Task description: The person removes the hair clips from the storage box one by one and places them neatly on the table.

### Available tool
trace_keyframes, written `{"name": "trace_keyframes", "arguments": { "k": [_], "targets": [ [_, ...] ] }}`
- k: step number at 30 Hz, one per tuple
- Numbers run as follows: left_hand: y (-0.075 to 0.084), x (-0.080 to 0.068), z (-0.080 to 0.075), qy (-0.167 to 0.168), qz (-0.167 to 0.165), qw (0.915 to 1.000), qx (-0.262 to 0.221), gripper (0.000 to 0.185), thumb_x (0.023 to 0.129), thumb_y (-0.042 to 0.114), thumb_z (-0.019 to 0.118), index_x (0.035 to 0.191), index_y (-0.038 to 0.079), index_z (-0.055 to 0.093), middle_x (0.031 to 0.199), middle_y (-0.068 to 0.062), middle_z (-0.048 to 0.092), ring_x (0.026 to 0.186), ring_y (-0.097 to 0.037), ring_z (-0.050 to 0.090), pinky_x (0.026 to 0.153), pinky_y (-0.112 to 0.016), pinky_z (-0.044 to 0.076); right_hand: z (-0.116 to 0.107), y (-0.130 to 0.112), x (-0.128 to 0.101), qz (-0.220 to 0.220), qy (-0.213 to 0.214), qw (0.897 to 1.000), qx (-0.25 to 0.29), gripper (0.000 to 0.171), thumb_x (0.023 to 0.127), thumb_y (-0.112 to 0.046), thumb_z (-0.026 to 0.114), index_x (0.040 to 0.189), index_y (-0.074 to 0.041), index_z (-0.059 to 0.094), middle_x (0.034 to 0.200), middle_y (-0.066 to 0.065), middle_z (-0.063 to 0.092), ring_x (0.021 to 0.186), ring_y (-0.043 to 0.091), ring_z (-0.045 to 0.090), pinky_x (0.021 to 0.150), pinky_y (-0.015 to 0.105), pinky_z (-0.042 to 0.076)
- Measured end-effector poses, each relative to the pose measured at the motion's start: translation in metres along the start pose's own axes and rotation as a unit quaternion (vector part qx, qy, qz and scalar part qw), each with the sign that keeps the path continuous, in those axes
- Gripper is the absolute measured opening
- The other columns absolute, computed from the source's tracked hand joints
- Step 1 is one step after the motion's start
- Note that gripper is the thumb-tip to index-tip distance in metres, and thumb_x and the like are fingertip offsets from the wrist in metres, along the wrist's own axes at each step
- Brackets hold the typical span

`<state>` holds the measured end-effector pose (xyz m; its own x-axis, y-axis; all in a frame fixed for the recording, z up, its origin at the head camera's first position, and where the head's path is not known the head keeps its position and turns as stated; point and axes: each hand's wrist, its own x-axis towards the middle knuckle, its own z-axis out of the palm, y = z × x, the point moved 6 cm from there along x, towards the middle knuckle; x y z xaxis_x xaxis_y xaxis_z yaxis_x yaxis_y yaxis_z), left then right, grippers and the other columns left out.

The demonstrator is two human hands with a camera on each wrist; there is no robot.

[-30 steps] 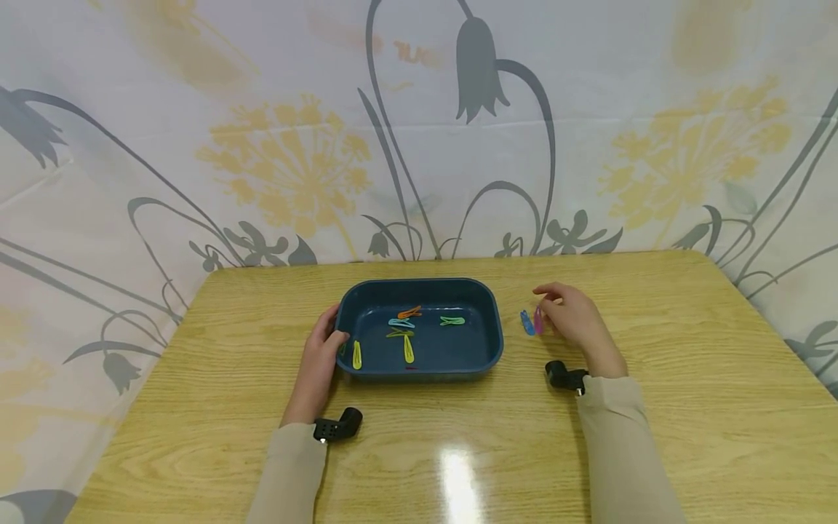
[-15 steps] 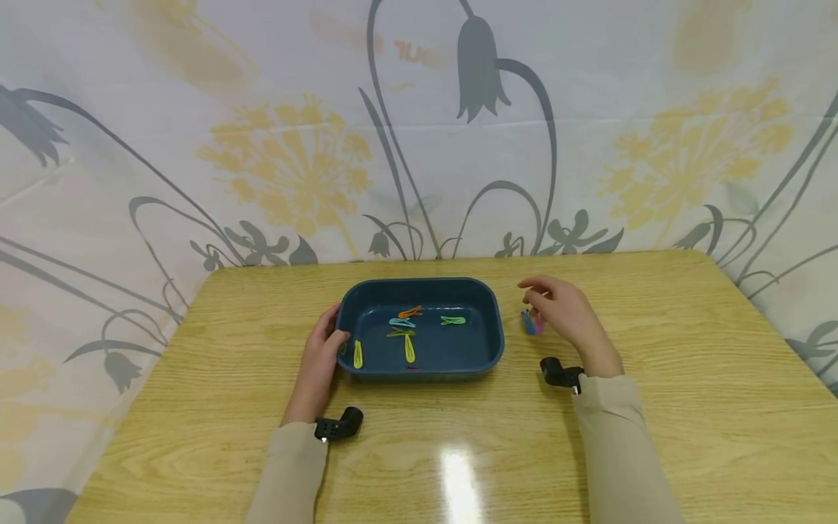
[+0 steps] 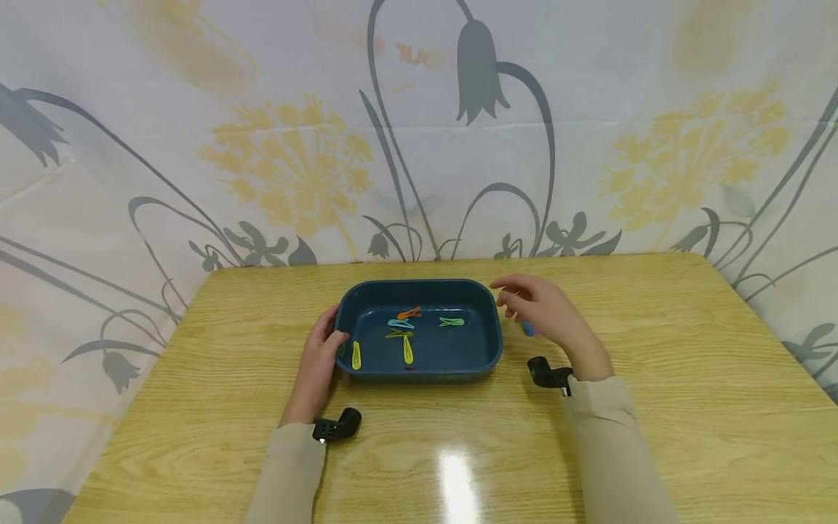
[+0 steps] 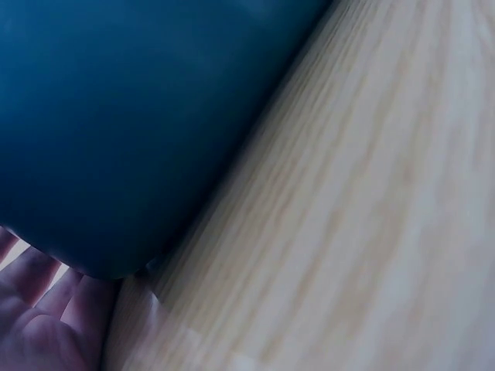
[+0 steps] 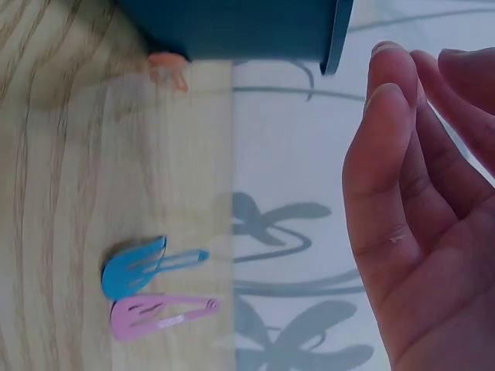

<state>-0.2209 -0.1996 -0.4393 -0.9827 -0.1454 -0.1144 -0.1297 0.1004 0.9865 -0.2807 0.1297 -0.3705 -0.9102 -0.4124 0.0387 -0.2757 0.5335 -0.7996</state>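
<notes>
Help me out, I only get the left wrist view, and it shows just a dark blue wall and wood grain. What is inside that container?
Observer: It is a dark blue tray holding several hair clips, among them an orange clip and a green clip towards the back.
Operator: Is the right hand carrying one?
Observer: No. The right hand has relaxed fingers and holds nothing. It hovers by the tray's far right corner.
Operator: Any clips outside the tray?
Observer: Two. A blue clip and a pink clip lie side by side on the table, just right of the tray.
</notes>
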Motion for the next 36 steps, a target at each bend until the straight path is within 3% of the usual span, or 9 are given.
{"name": "trace_keyframes", "arguments": {
  "k": [7, 17, 25, 29, 36],
  "targets": [
    [0.001, 0.000, 0.000, -0.003, 0.001, 1.0000, -0.003, 0.052, 0.091, 0.012, 0.042, 0.142, 0.021, 0.033, 0.145, 0.002, 0.034, 0.131, -0.015, 0.031, 0.109, -0.038, 0.022, 0.009, -0.011, 0.002, -0.012, -0.005, 1.000, -0.004, 0.032, 0.094, -0.027, 0.049, 0.121, -0.013, 0.057, 0.097, 0.010, 0.063, 0.079, 0.027, 0.058, 0.072, 0.044, 0.047],
    [0.021, -0.012, 0.004, -0.005, -0.005, 0.9999, -0.008, 0.053, 0.091, 0.008, 0.041, 0.142, 0.016, 0.032, 0.146, -0.003, 0.033, 0.132, -0.018, 0.030, 0.110, -0.038, 0.021, 0.029, -0.029, 0.005, -0.034, -0.041, 0.998, -0.020, 0.030, 0.095, -0.024, 0.048, 0.122, -0.014, 0.057, 0.101, 0.012, 0.063, 0.081, 0.027, 0.060, 0.070, 0.034, 0.048],
    [0.001, -0.001, -0.001, 0.001, 0.003, 1.0000, 0.006, 0.052, 0.090, 0.012, 0.042, 0.141, 0.022, 0.034, 0.144, 0.002, 0.035, 0.130, -0.015, 0.033, 0.109, -0.038, 0.023, 0.049, -0.042, 0.005, -0.050, -0.058, 0.995, -0.061, 0.029, 0.095, -0.023, 0.047, 0.122, -0.015, 0.057, 0.094, 0.007, 0.064, 0.079, 0.023, 0.059, 0.069, 0.032, 0.045],
    [-0.001, 0.000, -0.002, -0.001, -0.006, 1.0000, -0.003, 0.051, 0.091, 0.012, 0.042, 0.141, 0.021, 0.034, 0.144, 0.002, 0.034, 0.130, -0.015, 0.032, 0.109, -0.038, 0.022, 0.060, -0.044, 0.006, -0.043, -0.064, 0.994, -0.077, 0.027, 0.095, -0.023, 0.046, 0.119, -0.020, 0.057, 0.092, 0.005, 0.065, 0.078, 0.022, 0.059, 0.067, 0.031, 0.045],
    [0.002, 0.000, -0.002, 0.002, -0.003, 0.9999, -0.012, 0.052, 0.091, 0.012, 0.042, 0.142, 0.020, 0.033, 0.146, 0.001, 0.033, 0.132, -0.015, 0.030, 0.110, -0.037, 0.020, 0.074, -0.052, 0.009, -0.048, -0.079, 0.991, -0.101, 0.027, 0.094, -0.022, 0.047, 0.118, -0.015, 0.060, 0.092, 0.002, 0.065, 0.068, 0.015, 0.054, 0.064, 0.030, 0.044]
  ]
}}
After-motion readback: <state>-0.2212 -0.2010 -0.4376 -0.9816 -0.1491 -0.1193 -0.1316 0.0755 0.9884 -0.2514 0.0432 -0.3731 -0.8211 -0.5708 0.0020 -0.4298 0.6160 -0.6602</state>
